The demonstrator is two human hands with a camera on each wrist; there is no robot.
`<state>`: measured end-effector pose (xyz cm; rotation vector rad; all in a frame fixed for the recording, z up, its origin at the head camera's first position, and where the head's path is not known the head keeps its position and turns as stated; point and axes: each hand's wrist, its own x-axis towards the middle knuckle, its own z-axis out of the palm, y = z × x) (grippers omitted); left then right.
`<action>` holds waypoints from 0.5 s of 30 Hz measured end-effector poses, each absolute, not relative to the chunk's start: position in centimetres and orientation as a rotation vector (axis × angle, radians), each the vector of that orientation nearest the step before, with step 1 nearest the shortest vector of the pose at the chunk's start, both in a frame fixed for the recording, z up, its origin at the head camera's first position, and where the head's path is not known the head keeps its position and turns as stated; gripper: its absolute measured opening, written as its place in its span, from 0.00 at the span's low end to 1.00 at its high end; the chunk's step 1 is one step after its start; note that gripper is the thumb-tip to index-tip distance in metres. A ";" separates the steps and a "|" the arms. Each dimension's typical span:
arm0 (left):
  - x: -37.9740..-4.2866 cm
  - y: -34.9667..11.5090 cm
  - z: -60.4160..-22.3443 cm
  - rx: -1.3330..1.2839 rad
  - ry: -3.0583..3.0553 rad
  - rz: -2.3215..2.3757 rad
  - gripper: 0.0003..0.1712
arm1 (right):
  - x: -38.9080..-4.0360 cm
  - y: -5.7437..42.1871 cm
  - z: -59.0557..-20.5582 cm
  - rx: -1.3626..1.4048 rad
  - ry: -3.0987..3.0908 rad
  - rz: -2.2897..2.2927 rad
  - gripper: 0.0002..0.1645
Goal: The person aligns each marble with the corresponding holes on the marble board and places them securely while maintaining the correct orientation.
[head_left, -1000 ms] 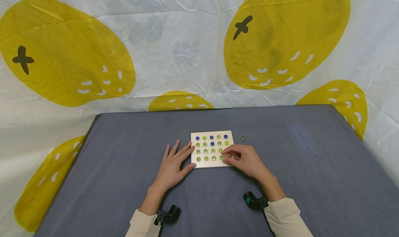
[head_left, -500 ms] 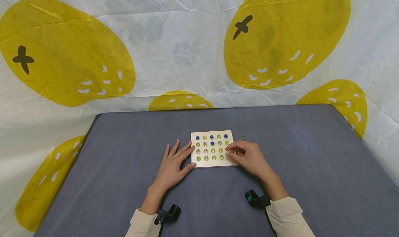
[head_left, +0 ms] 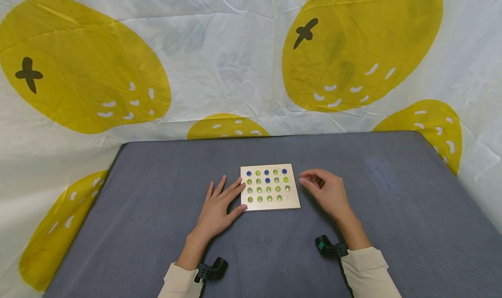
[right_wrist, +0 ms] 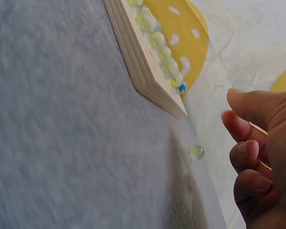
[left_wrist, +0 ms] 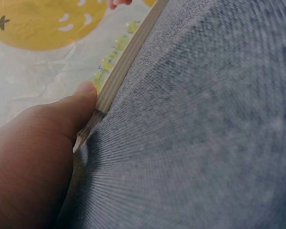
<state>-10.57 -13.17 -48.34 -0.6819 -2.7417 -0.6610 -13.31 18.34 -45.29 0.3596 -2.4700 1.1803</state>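
A pale wooden board (head_left: 270, 205) lies on the table, with rows of yellow-green marbles (head_left: 269, 198) and several blue marbles (head_left: 267, 180) in its hollows. The hollow at its near right corner holds no marble. My left hand (head_left: 217, 211) rests flat at the board's left edge, fingers spread, thumb and fingertips touching it. Off the board's right side hovers my right hand (head_left: 328, 193), fingers loosely bent, thumb and index finger apart, nothing between them. A loose greenish marble (right_wrist: 197, 152) lies on the table beyond the board's corner; in the head view my right fingers hide it.
A grey cloth covers the table (head_left: 176, 158). Behind it hangs a white curtain (head_left: 227, 62) printed with large yellow fruit shapes. Black wrist cameras sit on the left wrist (head_left: 211, 269) and right wrist (head_left: 331, 248).
My right hand has let go of a marble in the third row's right end, then moved right and away from the board towards the loose marble. My left hand has stayed still.
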 end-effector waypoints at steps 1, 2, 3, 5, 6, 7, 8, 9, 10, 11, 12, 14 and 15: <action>-10.6 -13.2 -48.3 -0.681 -2.741 -0.660 0.35 | -13.4 18.5 -45.3 0.346 -2.469 1.180 0.07; -10.6 -13.2 -48.3 -0.680 -2.742 -0.661 0.35 | -13.4 18.7 -45.3 0.335 -2.468 1.181 0.08; -10.6 -13.2 -48.3 -0.679 -2.741 -0.662 0.35 | -13.5 18.8 -45.3 0.328 -2.467 1.181 0.08; -10.6 -13.2 -48.3 -0.677 -2.742 -0.659 0.35 | -13.6 19.0 -45.4 0.309 -2.468 1.176 0.09; -10.6 -13.2 -48.3 -0.678 -2.742 -0.661 0.35 | -13.6 19.1 -45.4 0.301 -2.469 1.176 0.09; -10.6 -13.2 -48.3 -0.678 -2.742 -0.659 0.35 | -13.6 19.2 -45.4 0.291 -2.471 1.176 0.09; -10.6 -13.2 -48.3 -0.678 -2.742 -0.660 0.35 | -13.7 19.3 -45.5 0.281 -2.473 1.173 0.09; -10.6 -13.2 -48.3 -0.677 -2.743 -0.658 0.35 | -13.7 19.3 -45.6 0.272 -2.480 1.167 0.09; -10.6 -13.2 -48.3 -0.678 -2.743 -0.657 0.35 | -13.7 19.4 -45.6 0.263 -2.486 1.163 0.10; -10.6 -13.2 -48.3 -0.678 -2.743 -0.656 0.35 | -13.8 19.5 -45.7 0.257 -2.494 1.161 0.10; -10.6 -13.2 -48.3 -0.678 -2.743 -0.657 0.35 | -13.8 19.5 -45.8 0.255 -2.503 1.157 0.10; -10.6 -13.2 -48.3 -0.678 -2.743 -0.655 0.35 | -13.8 19.6 -46.0 0.252 -2.521 1.149 0.11; -10.5 -13.1 -48.3 -0.678 -2.742 -0.656 0.35 | -13.8 19.6 -46.1 0.252 -2.528 1.150 0.12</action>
